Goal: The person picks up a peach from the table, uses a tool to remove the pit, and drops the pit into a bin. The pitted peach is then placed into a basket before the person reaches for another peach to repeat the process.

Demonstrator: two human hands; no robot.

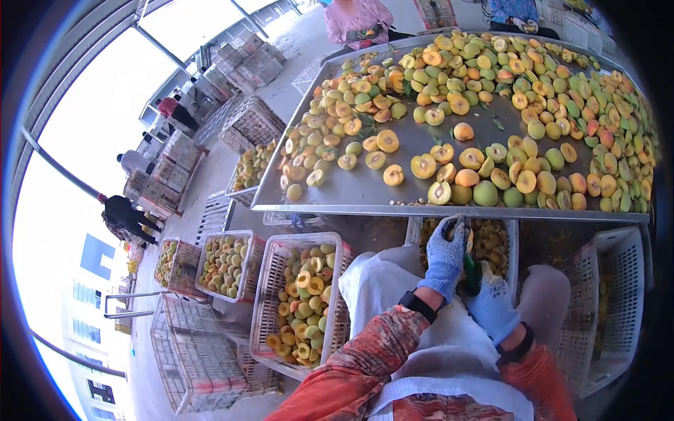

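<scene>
Both my hands wear light blue gloves with dark, dirty fingertips. My left hand [445, 258] is above the crate between my knees, just below the table's near edge. Its fingers are curled together, and what they hold, if anything, is hidden. My right hand [493, 303] is lower and closer to my body, closed around a green-handled tool [471, 272]. The tool's working end cannot be made out. Below the hands, the white crate [513, 256] holds yellow-brown fruit scraps or pits. Ahead, the metal table [414, 184] carries many whole and halved apricot-like fruits [423, 166].
A white crate of cut fruit [339, 281] stands left of my knees; another white crate [621, 302] is at the right. More fruit crates [226, 263] and stacked crates [193, 351] are farther left. Two people [358, 21] sit across the table; others stand in the left background.
</scene>
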